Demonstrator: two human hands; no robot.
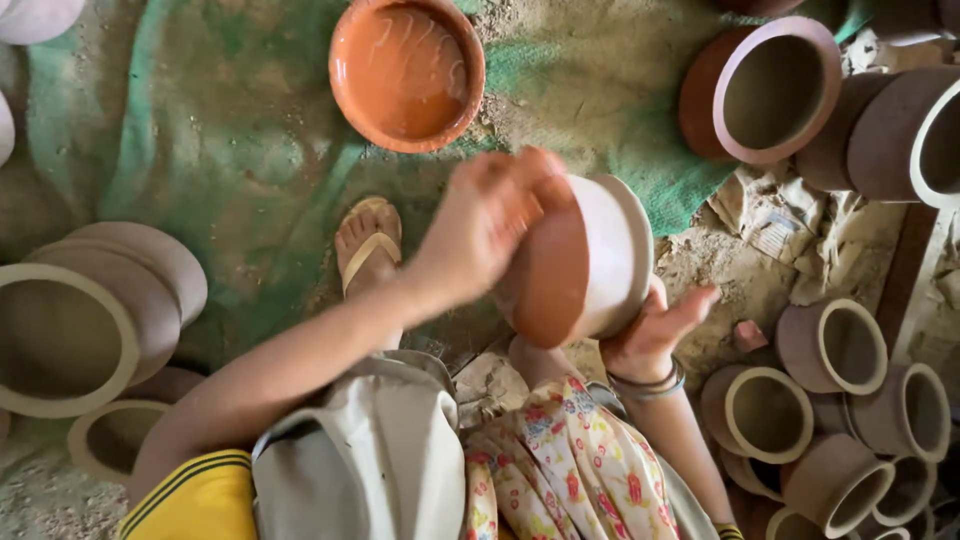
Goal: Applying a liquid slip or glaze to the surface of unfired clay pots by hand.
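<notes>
Soft, even daylight fills the head view, brightest at the right edge, where the pale rims of the clay pots (pixel 770 90) nearly wash out, and shadows on the green mesh cloth (pixel 220 150) stay faint. The left hand (pixel 480 235) is smeared by motion blur. The wide lens bends and softens the pots toward the corners.
</notes>
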